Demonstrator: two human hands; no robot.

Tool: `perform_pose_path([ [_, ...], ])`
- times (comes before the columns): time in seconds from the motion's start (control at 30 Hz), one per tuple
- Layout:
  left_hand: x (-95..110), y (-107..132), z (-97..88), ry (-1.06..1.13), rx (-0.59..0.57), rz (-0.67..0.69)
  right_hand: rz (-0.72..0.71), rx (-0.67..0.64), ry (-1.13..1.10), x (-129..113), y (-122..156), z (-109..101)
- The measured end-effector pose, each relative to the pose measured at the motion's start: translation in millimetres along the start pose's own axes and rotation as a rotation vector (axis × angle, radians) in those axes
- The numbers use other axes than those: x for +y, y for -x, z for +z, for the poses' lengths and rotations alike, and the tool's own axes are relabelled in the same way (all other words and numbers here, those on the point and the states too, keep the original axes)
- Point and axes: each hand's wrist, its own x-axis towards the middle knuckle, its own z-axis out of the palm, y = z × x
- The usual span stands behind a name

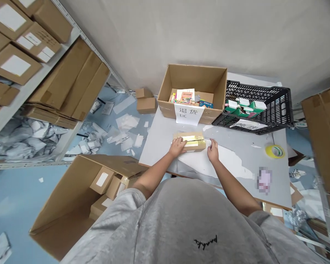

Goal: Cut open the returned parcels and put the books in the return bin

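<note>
**Taped cardboard parcel (194, 146) caught between both hands**

Seen flat on the grey table (236, 146), at twelve o'clock from the torso (181, 220). Left hand (178, 147) spread over its left end; right hand (213, 150) curled against its right end, seemingly not pinching.

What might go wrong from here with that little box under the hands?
Pressed by the left hand and right hand, the small cardboard box could skid across the grey table toward its left edge. The tape strip across its top might wrinkle or lift if pressed unevenly.
</note>
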Motion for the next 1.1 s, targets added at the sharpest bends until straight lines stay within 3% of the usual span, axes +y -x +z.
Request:
perform_pose_path([
  [0.07,-1,8,1.0,0.063,0.064,-0.054,-0.18,0.014,-0.12,-14,-3,3],
  [0.13,-2,18,7.1,0.143,0.145,-0.16,-0.258,-0.006,-0.175,-25,-4,8],
  [0.27,-4,25,28.3,0.418,0.285,-0.474,-0.176,-0.014,-0.214,-35,-6,21],
  [0.37,-7,17,38.2,0.674,0.24,-0.697,-0.077,0.014,-0.241,-37,-12,27],
  [0.47,-10,6,37.1,0.725,0.183,-0.796,-0.051,0.047,-0.278,-37,-19,27],
  [0.57,-11,3,32.6,0.65,0.231,-0.733,-0.055,0.103,-0.374,-34,-18,23],
  [0.7,-17,9,33.6,0.504,0.389,-0.487,-0.074,0.167,-0.54,-25,-8,17],
  [0.77,-22,12,37.3,0.431,0.411,-0.403,-0.072,0.158,-0.6,-22,-5,14],
  [0.87,-30,19,42.3,0.4,0.328,-0.387,-0.051,0.141,-0.563,-19,-2,8],
  [1.1,-37,29,34.1,0.503,0.067,-0.477,0.077,-0.026,0.021,-11,16,3],
])
